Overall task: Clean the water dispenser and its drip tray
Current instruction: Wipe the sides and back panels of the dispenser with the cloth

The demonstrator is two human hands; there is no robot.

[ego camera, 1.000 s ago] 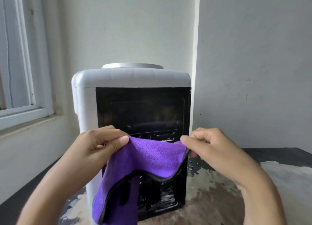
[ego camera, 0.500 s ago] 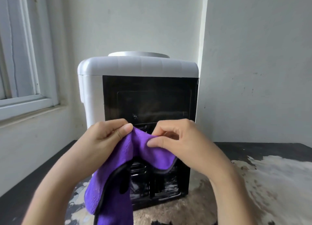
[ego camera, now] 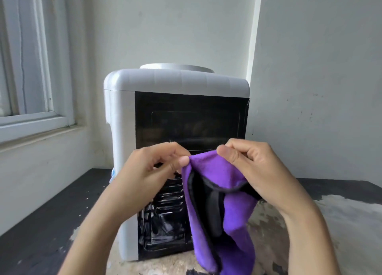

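Note:
A white water dispenser [ego camera: 124,113] with a glossy black panel facing me stands on a dark, worn table [ego camera: 51,223]. No drip tray shows on this side. I hold a purple cloth [ego camera: 231,223] with black edging in front of the panel. My left hand [ego camera: 148,171] touches its top edge with thumb and curled fingers. My right hand [ego camera: 254,167] pinches the folded top of the cloth, which hangs down folded over itself and covers the panel's lower right part.
A white window frame and sill [ego camera: 31,120] are on the left wall. A wall corner [ego camera: 254,37] rises right behind the dispenser. The table's top is stained pale [ego camera: 341,223] on the right. A small blue part [ego camera: 113,173] shows at the dispenser's left side.
My hands came together and folded the cloth, which now hangs from my right hand rather than my left. The view also moved closer and shifted left of the dispenser.

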